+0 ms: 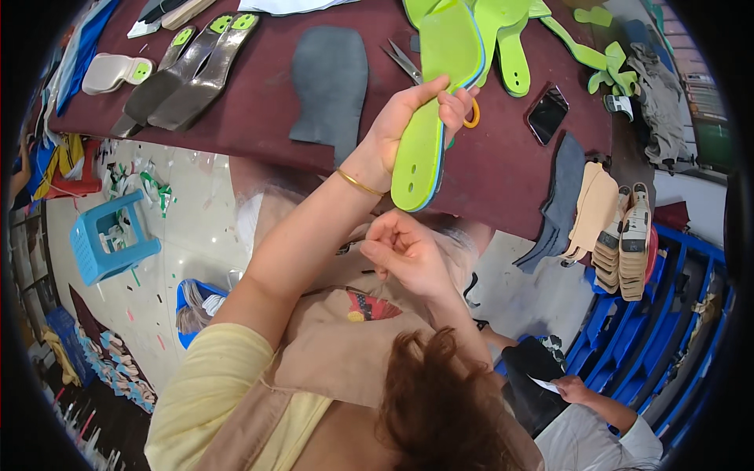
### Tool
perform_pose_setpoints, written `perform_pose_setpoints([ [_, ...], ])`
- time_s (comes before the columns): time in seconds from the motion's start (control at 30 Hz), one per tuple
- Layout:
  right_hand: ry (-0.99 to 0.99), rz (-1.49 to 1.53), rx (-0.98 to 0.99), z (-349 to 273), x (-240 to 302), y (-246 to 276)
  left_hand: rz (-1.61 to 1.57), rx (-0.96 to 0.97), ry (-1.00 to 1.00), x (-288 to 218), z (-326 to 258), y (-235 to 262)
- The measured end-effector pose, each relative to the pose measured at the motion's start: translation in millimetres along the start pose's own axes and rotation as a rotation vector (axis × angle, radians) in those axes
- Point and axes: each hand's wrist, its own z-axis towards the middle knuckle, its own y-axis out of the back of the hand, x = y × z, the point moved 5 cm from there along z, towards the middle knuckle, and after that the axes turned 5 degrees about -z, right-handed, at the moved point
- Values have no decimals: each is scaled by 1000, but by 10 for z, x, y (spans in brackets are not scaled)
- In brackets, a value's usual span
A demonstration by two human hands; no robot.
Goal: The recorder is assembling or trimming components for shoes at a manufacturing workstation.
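Note:
A lime-green insole [420, 157] with a blue edge is gripped by my left hand [400, 118], thumb over its top face and fingers round its far side. Its heel end, with two small holes, points toward me. Just below that end is my right hand [410, 255], its fingers curled in; whatever it may hold is hidden. Scissors [404, 63] lie just beyond my left hand, their orange handle [472, 115] partly covered by the insole. More green insoles [514, 67] are piled at the back of the maroon table [259, 118].
On the table, a dark grey sole-shaped sheet [330, 82] lies left of centre, with shiny insoles [200, 82] farther left. A phone [547, 115] lies right. Beige and dark pieces [589, 204] overhang the right edge. A blue stool [114, 235], blue rack [652, 314] and another person's hand [573, 388] are below.

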Motion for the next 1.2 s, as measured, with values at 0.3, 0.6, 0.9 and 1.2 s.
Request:
perform_pose_setpoints([
  [0.3, 321, 145, -259, 37, 379, 380, 18, -52, 23, 78, 54, 137],
  [0.6, -19, -145, -239, -155, -242, 414, 676, -172, -464, -136, -22, -137],
  [0.9, 309, 220, -536, -27, 277, 624, 1111, -279, -704, 193, -21, -185],
  [1.2, 397, -406, -390, -109, 98, 393, 1142, -176, -715, 128, -48, -223],
])
